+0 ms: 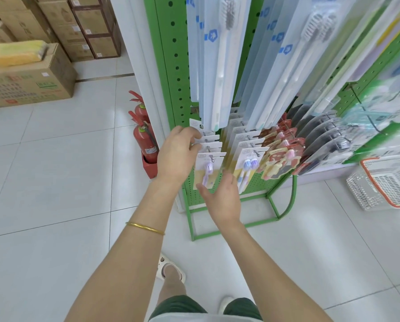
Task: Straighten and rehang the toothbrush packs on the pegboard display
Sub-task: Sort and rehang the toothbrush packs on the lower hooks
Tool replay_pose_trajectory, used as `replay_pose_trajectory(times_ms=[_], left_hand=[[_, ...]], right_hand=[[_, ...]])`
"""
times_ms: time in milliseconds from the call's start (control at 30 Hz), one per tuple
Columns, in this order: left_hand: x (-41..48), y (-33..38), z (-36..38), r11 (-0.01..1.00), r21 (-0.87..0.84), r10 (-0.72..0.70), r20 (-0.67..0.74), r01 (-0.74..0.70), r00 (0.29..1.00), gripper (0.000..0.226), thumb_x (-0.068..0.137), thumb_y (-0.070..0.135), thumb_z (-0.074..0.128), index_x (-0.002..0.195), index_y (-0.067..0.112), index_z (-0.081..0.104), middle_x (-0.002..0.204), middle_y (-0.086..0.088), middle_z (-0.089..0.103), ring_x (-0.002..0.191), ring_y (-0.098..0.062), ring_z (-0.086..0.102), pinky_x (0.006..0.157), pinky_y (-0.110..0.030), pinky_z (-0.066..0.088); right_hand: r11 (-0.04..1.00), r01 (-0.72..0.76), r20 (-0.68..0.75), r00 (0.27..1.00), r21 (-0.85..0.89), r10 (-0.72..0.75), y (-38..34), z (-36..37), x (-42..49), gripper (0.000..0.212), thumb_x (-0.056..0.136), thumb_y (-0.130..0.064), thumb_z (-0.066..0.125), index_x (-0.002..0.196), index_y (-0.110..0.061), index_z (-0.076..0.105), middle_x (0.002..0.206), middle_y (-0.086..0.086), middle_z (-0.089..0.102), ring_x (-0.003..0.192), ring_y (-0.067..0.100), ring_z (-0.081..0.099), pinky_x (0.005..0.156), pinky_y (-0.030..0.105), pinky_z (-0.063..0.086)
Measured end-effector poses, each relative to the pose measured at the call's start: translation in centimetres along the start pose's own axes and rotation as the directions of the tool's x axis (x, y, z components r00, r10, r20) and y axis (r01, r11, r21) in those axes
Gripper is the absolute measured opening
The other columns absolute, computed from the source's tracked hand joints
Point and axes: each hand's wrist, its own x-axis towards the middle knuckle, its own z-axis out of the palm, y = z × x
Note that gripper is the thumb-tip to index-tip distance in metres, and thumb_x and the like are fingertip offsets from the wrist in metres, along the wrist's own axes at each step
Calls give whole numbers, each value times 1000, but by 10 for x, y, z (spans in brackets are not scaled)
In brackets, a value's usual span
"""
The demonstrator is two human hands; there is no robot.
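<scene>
Left hand (179,154) up at the 12 o'clock side of the purple toothbrush packs (207,168), fingers curled onto the card tops near the metal peg (210,152); looks like a loose hold on the top edges of the back cards, can't tell if it actually pinches one. Gold bangle (145,228) on the left forearm. Right hand (222,201) at 6 o'clock of the same packs, fingers spread, palm toward the bottom edge of the front card, thumb tip touching or just under the card corner; not closed on anything.

The packs hang in a row on the low left peg of the green pegboard (171,66). At 3 o'clock from them, blue toothbrush packs (246,163) on the next peg, then red cartoon packs (279,156), then dark packs (320,140). Long pale blue packs (217,54) hang above at 12 o'clock.

Two red fire extinguishers (145,140) on the floor at 9 o'clock of the pegboard. Cardboard boxes (31,75) far at 10 o'clock. White basket (385,184) with an orange rim on the floor at 3 o'clock.
</scene>
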Motion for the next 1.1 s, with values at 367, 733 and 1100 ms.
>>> replay_pose_trajectory(times_ms=[367,733,1100], left_hand=[[-1,1,-3,999,-47,-28,-46,26,999,6,88,8,62,91,9,67,90,4,51,77,-14,50,76,-29,45],[-50,-32,-3,959,-185,-253,-211,216,944,9,89,4,55,88,11,61,93,1,51,86,-18,52,82,-28,44],[-125,-13,12,873,-270,-476,-292,406,829,7,98,13,40,95,15,46,76,8,49,77,-23,48,70,-35,40]], right_hand=[[998,41,12,999,51,-41,8,-7,-7,78,83,-41,69,141,-6,30,140,8,40,127,24,40,91,35,43],[993,92,64,993,78,-97,22,-16,-20,80,85,-33,68,145,-3,25,141,11,37,129,25,36,96,29,36],[986,99,254,958,138,-132,55,-41,-47,51,94,-27,54,140,-9,39,136,9,46,122,22,48,100,37,42]])
